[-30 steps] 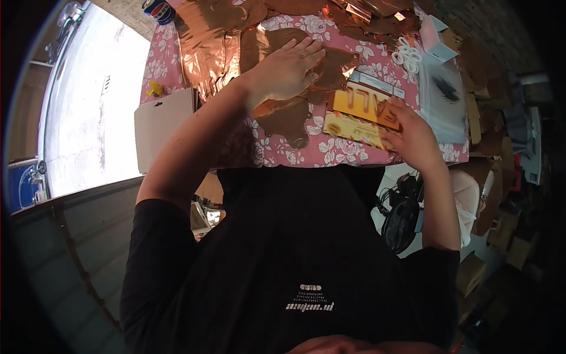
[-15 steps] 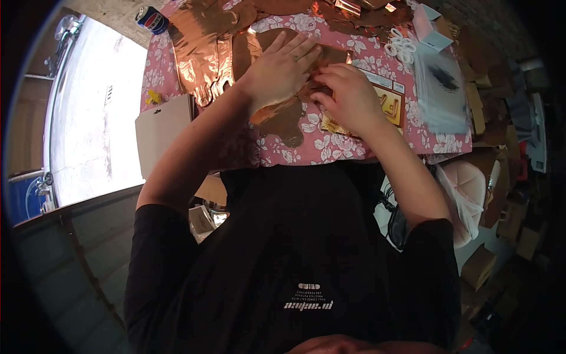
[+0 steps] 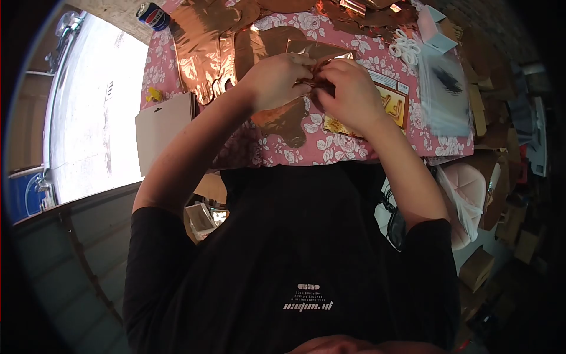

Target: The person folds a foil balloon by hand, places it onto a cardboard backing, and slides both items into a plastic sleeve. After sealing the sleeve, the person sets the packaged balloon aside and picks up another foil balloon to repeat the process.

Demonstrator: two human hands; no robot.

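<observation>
Fingertips of my left hand point(image 3: 278, 79) and my right hand point(image 3: 352, 97) meet over the table, both closed on a gathered piece of copper-coloured foil balloon point(image 3: 321, 79). Its exact shape is partly hidden by the fingers. Beneath them lies a flat copper foil balloon point(image 3: 286, 124) with rounded ends. Just under my right hand is a printed packet point(image 3: 394, 105) with gold letter balloons pictured on it, partly covered by the hand. To the left of my left hand, more shiny copper foil balloons point(image 3: 203, 50) lie spread out.
The table has a pink floral cloth point(image 3: 348, 154). White ribbon-like loops point(image 3: 405, 50), a white box point(image 3: 435, 32) and clear plastic bags point(image 3: 442, 109) lie at right. A drink can point(image 3: 154, 17), a small yellow object point(image 3: 154, 94) and pale cardboard point(image 3: 162, 138) are at left.
My left hand, earlier flat with fingers stretched over the foil, has drawn back and curled in beside my right hand. The foil between them is now bunched and lifted.
</observation>
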